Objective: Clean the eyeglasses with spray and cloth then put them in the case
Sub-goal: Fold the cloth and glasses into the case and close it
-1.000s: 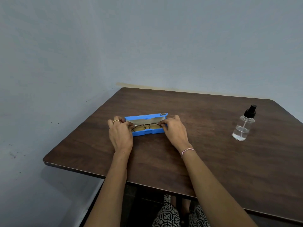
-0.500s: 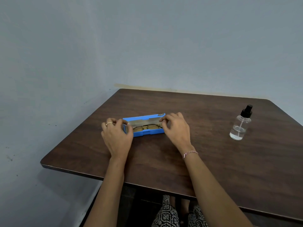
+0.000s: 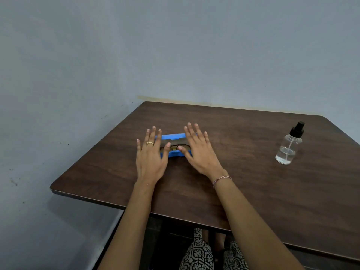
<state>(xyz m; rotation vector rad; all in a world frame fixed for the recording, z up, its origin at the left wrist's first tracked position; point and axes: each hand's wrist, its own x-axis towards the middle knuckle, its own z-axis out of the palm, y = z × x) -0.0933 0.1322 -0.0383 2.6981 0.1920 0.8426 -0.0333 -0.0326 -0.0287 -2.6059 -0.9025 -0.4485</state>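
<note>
Eyeglasses [image 3: 174,147] lie inside the open blue case [image 3: 172,137], a thin dark frame against tan lining, toward the 9 o'clock side of the table [image 3: 253,191]. My left hand [image 3: 151,158] is flat over the case's 9 o'clock end and my right hand [image 3: 198,151] over its 3 o'clock end. My fingers [image 3: 153,133] are straight and spread, pinching nothing, thumbs angled in toward the lenses. Half a second ago they were curled at the case's ends; now they have opened out. A clear round spray bottle [image 3: 288,147] with a black pump stands well apart at 3 o'clock on the dark wood grain.
</note>
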